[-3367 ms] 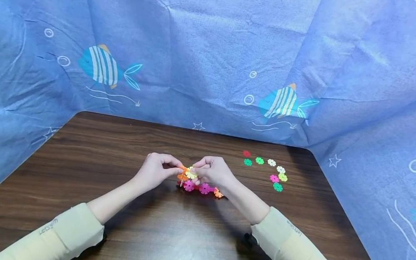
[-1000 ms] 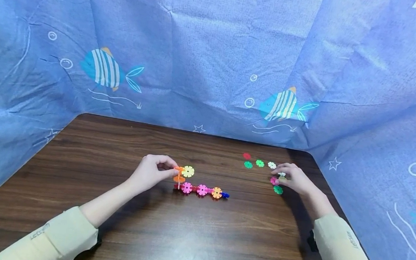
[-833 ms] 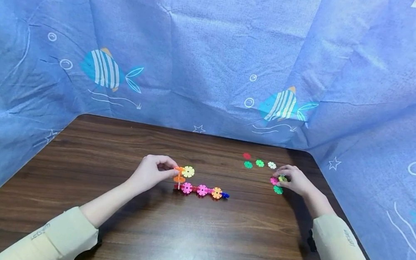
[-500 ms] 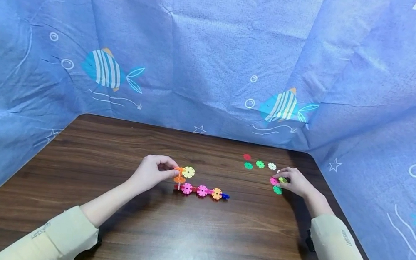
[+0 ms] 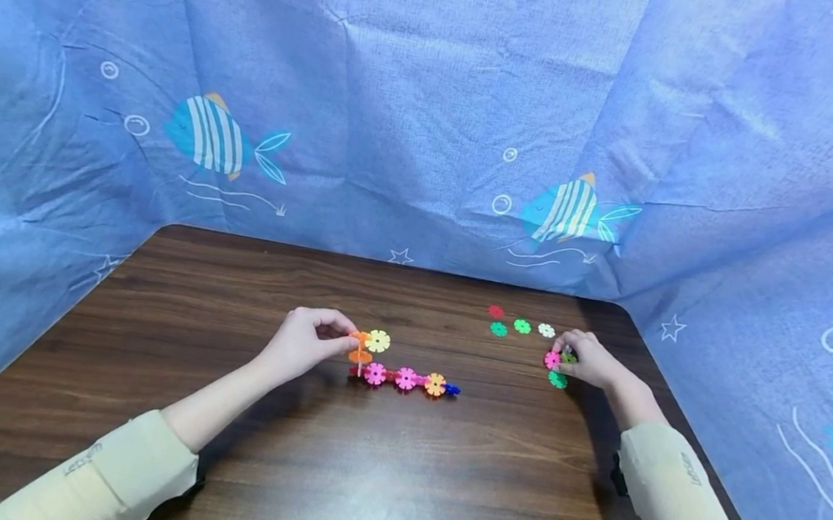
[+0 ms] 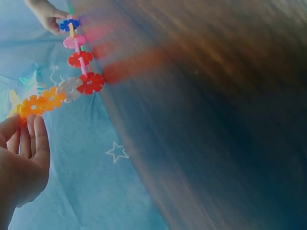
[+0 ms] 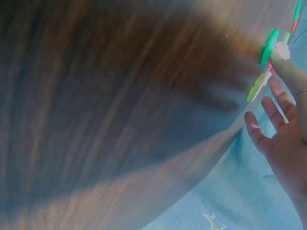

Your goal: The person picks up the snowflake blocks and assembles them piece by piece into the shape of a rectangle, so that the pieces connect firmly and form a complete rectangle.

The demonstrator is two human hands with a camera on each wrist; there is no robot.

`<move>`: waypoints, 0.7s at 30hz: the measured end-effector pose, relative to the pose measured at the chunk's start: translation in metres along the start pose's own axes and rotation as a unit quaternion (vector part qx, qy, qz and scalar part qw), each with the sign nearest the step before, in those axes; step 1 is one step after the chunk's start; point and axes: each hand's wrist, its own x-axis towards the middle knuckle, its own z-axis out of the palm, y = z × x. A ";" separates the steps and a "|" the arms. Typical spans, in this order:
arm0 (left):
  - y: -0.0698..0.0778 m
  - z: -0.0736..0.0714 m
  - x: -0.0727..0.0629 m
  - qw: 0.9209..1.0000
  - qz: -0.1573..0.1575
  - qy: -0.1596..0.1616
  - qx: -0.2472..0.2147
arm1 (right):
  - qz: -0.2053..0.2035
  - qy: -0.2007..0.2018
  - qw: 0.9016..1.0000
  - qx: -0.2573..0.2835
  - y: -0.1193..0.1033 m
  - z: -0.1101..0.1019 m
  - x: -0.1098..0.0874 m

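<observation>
My left hand (image 5: 306, 344) pinches an orange end of a joined chain of notched snowflake discs (image 5: 405, 379). From the fingertips the chain drops through orange discs and a white one, then runs right along the table through pink and red to blue. A pale yellow disc (image 5: 378, 341) sticks out beside the grip. Far to the right, my right hand (image 5: 589, 363) reaches down among loose discs, thumb and fingertips round a white disc (image 7: 283, 49), mostly hidden in the head view. Close by its fingertips are a pink disc (image 5: 552, 359), a yellow-green disc (image 7: 255, 87) and a green disc (image 5: 558, 379).
Left of the right hand lie a red disc (image 5: 496, 311), a dark green disc (image 5: 498, 329), a light green disc (image 5: 522, 326) and another white disc (image 5: 546, 330). The brown wooden table (image 5: 255, 445) meets a blue fish-print cloth (image 5: 429, 127) at its back edge.
My right hand has left the chain and gone right to the loose discs, its fingertips shifting slightly there lately. My left hand keeps its grip; the pale yellow disc stays on the chain.
</observation>
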 end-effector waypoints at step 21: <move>-0.001 -0.003 0.003 1.000 -0.003 0.006 -0.015 | 0.026 0.077 0.994 0.074 -0.036 -0.011 0.013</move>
